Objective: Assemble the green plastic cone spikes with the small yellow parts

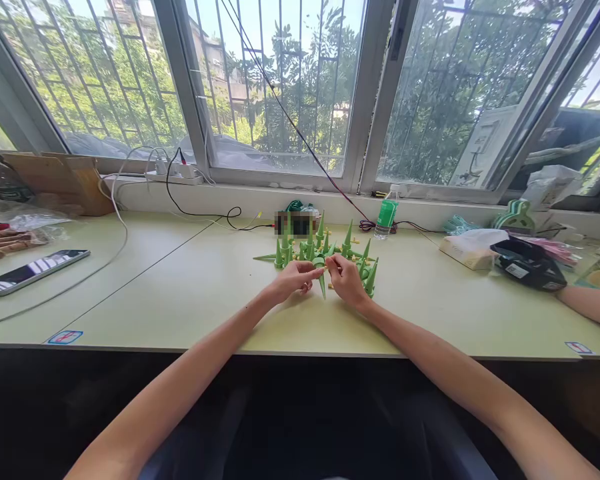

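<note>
My left hand [293, 280] and my right hand [347, 280] meet low over the table, fingertips almost touching. A green cone-shaped spike piece [323, 287] points downward between them, and the left fingers are closed at its upper end. Pinched in my right fingertips is a small yellow piece [325, 267], mostly covered by the fingers. Just behind the hands stands a cluster of green spiked plastic parts [310, 250], some upright and some lying sideways, with small yellow bits among them. How the pieces join is too small to make out.
A bottle with a green label [387, 213] stands behind the parts by the windowsill. To the right are a tissue box [467, 250], a black bag [527, 263] and another person's arm [593, 305]. A phone [33, 272] and a white cable [123, 240] lie left.
</note>
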Available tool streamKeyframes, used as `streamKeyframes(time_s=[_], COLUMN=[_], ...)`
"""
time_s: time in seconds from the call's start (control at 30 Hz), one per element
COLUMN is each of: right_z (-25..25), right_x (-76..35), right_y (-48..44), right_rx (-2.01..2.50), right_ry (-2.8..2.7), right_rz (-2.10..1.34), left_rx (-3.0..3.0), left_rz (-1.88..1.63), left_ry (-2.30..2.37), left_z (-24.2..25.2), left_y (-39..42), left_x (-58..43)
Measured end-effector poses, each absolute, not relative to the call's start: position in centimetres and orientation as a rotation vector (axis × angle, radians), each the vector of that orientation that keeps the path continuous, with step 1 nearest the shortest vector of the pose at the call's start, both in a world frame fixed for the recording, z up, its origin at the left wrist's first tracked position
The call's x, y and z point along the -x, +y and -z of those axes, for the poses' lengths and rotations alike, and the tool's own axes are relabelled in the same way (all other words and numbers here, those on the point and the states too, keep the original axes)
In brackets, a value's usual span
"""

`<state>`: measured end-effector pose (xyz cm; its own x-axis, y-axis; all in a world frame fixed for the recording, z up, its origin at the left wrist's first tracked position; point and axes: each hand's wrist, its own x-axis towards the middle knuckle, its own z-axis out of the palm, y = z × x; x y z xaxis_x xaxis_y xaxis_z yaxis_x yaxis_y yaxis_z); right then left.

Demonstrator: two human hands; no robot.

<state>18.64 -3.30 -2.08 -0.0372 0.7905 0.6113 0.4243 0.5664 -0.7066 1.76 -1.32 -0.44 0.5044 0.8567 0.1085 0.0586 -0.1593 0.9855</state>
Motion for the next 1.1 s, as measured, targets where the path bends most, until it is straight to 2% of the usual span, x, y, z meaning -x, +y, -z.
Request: streamKeyframes(time_s=[0.3, 0.53, 0.87, 1.1], right_z=[2.14, 2.12, 2.29, 1.94], right_x=[-18.62, -18.56, -18.56, -18.71], right_y=[-3.19, -3.21, -2.89, -3.25], right_rx=[1.048, 1.042, 1.082, 1.095], right_ry=[-1.657, -1.594, -1.587, -1.526], right_rz=[-0.321, -0.417, -0.371, -0.29], left_rx=[-1.811, -2.051, -2.299, -2.054], left_rz=[-1.004, -1.234, -1.228, -1.106], left_ry=[0.875, 0.907, 0.944, 1.055], left_z=[0.48, 1.22, 1.19, 1.11], left_y=[-1.67, -1.26, -1.11, -0.97], left_x=[-1.99, -2.38, -2.2, -2.27])
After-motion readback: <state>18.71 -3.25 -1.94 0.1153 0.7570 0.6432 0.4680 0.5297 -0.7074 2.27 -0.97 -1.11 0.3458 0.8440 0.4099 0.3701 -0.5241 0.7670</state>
